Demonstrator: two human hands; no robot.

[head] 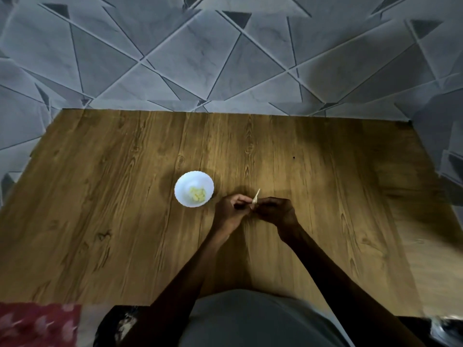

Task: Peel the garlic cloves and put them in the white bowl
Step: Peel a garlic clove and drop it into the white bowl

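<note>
A white bowl (pixel 194 189) with a scalloped rim stands near the middle of the wooden table (pixel 100 209). Several peeled yellowish cloves (pixel 197 194) lie inside it. Just right of the bowl, my left hand (pixel 229 209) and my right hand (pixel 274 209) meet above the table. Both pinch a small garlic clove (pixel 254 201) between their fingertips. A thin pale strip of skin sticks up from it. Most of the clove is hidden by my fingers.
The table's far edge meets a grey wall with a triangle pattern (pixel 225 58). A red patterned cloth (pixel 37 324) lies at the lower left corner, beyond the near table edge. My grey shirt fills the bottom centre.
</note>
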